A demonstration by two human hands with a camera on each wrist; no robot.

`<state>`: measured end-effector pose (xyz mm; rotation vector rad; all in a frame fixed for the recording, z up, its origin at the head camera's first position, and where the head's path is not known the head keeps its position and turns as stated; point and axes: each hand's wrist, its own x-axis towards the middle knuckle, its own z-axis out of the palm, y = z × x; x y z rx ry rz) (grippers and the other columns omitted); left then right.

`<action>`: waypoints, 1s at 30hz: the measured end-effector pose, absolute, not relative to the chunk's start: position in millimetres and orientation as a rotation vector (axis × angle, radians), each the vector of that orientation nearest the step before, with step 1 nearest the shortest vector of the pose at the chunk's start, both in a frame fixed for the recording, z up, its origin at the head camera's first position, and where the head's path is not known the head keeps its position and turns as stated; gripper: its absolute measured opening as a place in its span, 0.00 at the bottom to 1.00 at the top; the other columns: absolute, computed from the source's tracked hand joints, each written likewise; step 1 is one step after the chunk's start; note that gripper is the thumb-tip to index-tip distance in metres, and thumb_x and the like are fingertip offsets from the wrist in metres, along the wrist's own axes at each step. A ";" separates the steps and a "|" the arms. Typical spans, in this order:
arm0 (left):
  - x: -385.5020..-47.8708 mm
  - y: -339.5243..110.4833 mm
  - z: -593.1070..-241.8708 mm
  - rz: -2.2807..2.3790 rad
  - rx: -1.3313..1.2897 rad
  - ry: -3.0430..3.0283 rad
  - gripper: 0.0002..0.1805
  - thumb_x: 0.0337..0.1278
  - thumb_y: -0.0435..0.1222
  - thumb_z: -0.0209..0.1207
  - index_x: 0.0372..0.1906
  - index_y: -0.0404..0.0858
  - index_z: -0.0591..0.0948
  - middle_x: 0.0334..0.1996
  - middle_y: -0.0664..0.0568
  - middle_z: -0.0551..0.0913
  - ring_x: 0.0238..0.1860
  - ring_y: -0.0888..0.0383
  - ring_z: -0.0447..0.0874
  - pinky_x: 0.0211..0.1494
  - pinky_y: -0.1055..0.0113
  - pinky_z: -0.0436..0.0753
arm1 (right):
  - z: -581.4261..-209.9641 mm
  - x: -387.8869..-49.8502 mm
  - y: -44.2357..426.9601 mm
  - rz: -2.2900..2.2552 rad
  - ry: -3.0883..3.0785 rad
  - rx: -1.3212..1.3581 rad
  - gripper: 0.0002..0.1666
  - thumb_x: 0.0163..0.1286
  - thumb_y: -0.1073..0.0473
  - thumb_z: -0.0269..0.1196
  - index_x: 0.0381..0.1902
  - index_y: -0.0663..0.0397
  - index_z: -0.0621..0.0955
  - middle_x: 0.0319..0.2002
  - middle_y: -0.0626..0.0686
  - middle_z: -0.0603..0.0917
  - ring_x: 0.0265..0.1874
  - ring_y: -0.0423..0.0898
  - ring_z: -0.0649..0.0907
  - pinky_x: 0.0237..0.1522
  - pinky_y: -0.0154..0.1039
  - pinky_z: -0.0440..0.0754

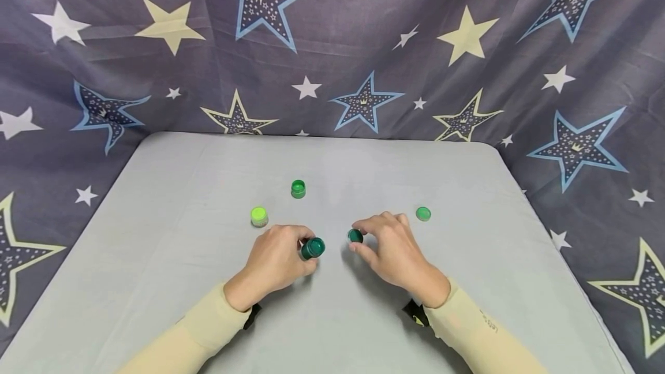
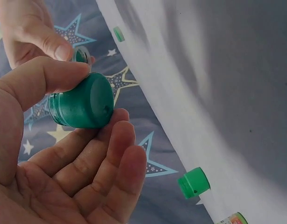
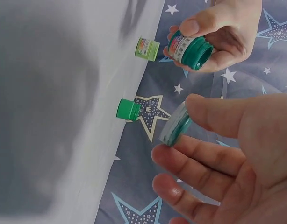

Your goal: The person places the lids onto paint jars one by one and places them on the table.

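My left hand grips a small dark green paint jar between thumb and fingers. Its lid is off, and the open mouth tilts toward the right hand. The right wrist view shows a printed label on this jar. My right hand pinches a round lid by its rim, with green paint on the inner side. Jar and lid are apart, a short gap between them, both held above the table.
An uncapped mid-green jar stands further back on the white table. Left of it is a capped light green jar. A loose green lid lies beyond my right hand. A star-patterned cloth hangs behind the table.
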<state>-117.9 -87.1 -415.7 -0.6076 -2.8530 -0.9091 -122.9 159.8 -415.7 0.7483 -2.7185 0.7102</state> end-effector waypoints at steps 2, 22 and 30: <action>-118.3 -86.2 -415.5 -0.909 -0.615 -2.851 0.12 0.38 0.34 0.78 0.31 0.45 0.87 0.23 0.63 0.81 0.22 0.66 0.72 0.27 0.66 0.74 | -415.1 -121.9 158.6 0.717 -2.710 0.760 0.18 0.59 0.53 0.78 0.46 0.50 0.89 0.42 0.46 0.90 0.43 0.45 0.82 0.43 0.43 0.64; -116.3 -79.2 -417.6 -0.882 -0.643 -2.826 0.12 0.38 0.34 0.79 0.32 0.44 0.88 0.25 0.62 0.82 0.22 0.67 0.72 0.25 0.68 0.74 | -409.2 -113.5 145.4 0.813 -2.652 0.864 0.21 0.60 0.53 0.78 0.50 0.50 0.88 0.44 0.44 0.89 0.46 0.43 0.83 0.47 0.44 0.66; -115.2 -77.9 -419.1 -0.891 -0.653 -2.812 0.12 0.38 0.33 0.79 0.32 0.43 0.88 0.26 0.61 0.83 0.23 0.66 0.72 0.25 0.69 0.74 | -410.2 -111.3 140.9 0.849 -2.652 0.874 0.21 0.60 0.53 0.77 0.51 0.50 0.88 0.45 0.44 0.89 0.47 0.43 0.83 0.47 0.44 0.66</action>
